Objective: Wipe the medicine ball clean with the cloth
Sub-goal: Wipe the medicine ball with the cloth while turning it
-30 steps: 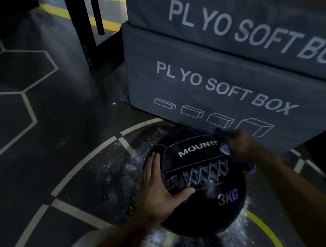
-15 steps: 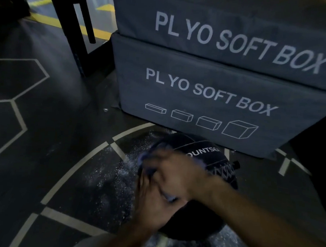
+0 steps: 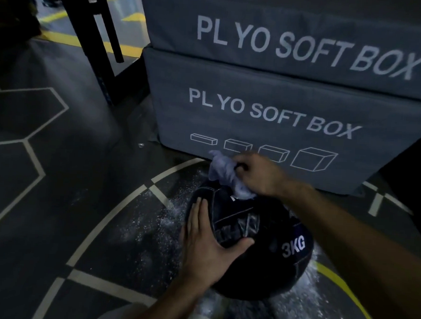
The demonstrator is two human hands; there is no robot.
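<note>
Right hand (image 3: 257,174) grip bunches cloth (image 3: 224,176), ball (image 3: 267,256) label seemingly rightward

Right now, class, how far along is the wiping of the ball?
Under way. The left hand lies flat on the ball, steadying it, and the right hand holds the cloth bunched at the ball's top. White powder lies on the floor around it. The ball's underside is hidden, so probably unwiped.

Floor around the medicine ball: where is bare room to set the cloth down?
Free: the dark hexagon-lined floor left of the medicine ball. Crowded: the narrow strip between the ball and the lower plyo box, where the right hand grips the cloth.
</note>
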